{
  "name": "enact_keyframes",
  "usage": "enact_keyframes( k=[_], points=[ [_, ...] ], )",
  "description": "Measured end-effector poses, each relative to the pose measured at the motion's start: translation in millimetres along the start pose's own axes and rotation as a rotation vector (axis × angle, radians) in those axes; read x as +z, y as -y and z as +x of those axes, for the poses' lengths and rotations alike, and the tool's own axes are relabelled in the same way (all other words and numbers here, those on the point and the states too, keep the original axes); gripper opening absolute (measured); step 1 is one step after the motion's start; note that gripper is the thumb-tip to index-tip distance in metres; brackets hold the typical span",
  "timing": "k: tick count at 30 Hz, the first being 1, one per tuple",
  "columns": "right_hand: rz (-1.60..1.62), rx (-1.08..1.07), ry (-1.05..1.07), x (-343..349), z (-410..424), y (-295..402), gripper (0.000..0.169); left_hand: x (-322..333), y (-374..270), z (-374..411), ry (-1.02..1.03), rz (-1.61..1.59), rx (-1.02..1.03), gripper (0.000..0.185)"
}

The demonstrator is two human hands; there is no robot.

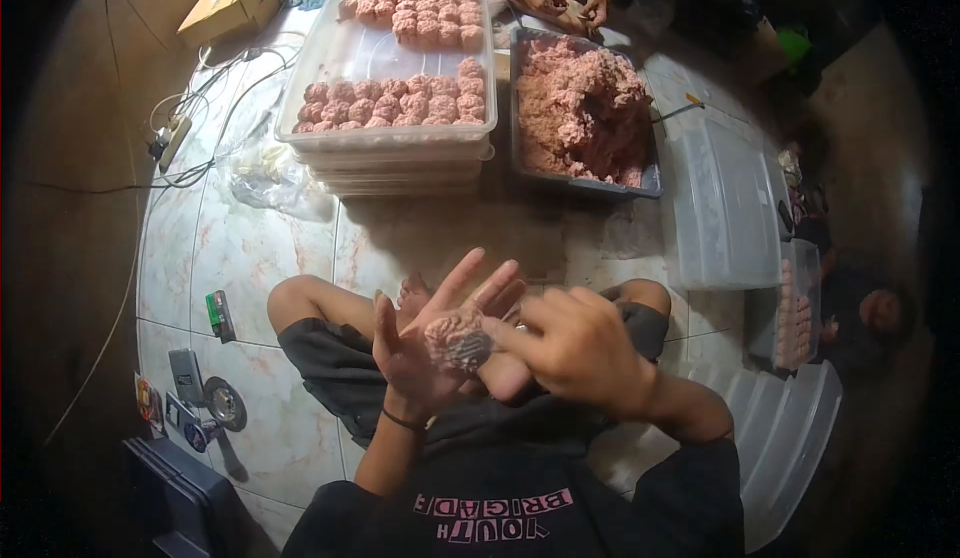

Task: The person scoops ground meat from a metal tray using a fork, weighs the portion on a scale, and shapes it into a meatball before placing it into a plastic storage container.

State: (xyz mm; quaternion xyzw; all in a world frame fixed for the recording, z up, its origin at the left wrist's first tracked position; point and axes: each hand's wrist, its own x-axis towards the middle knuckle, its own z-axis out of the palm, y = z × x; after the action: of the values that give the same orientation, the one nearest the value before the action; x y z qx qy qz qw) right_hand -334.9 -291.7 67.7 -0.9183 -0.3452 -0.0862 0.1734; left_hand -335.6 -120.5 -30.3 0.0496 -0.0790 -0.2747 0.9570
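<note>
A lump of pink minced mixture [450,339] lies on the palm of my left hand [420,355], whose fingers are spread. Over its right side is my right hand [581,344], blurred, with fingers curled; a grey, ridged thing, perhaps a fork's tines, shows against the lump, and its handle is hidden. Beyond my hands, a clear plastic tray [390,136] on a stack of similar trays holds rows of pink balls [412,100]. To its right, a dark grey tub [592,189] is heaped with the same loose mixture [577,107].
Stacked clear containers [724,205] stand right, near another tray of balls [799,318]. Plastic lids [784,445] lie lower right. A power strip [175,141] with cables, a plastic bag [274,175] and a cardboard box [229,6] are left. Another person's hands [566,2] are beyond the tub.
</note>
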Motion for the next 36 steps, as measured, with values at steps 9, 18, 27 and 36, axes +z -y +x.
enact_keyframes(
  k=[9, 18, 27, 36],
  points=[
    [0.221, 0.339, 0.068, 23, -45, -11, 0.017, -26, 9, -9, -0.280, -0.331, -0.005, 0.094],
    [1.112, 0.798, -0.058, 110, -66, 0, 0.040, -34, 45, 5, -0.414, 0.073, 0.233, 0.066],
    [2.270, 0.563, -0.237, 72, -67, 1, 0.034, 65, 12, 28, 0.103, 1.105, 0.291, 0.123],
    [1.656, 0.282, -0.470, 77, -48, -15, 0.028, 54, 23, 42, 0.059, 1.164, 0.384, 0.127]
  ],
)
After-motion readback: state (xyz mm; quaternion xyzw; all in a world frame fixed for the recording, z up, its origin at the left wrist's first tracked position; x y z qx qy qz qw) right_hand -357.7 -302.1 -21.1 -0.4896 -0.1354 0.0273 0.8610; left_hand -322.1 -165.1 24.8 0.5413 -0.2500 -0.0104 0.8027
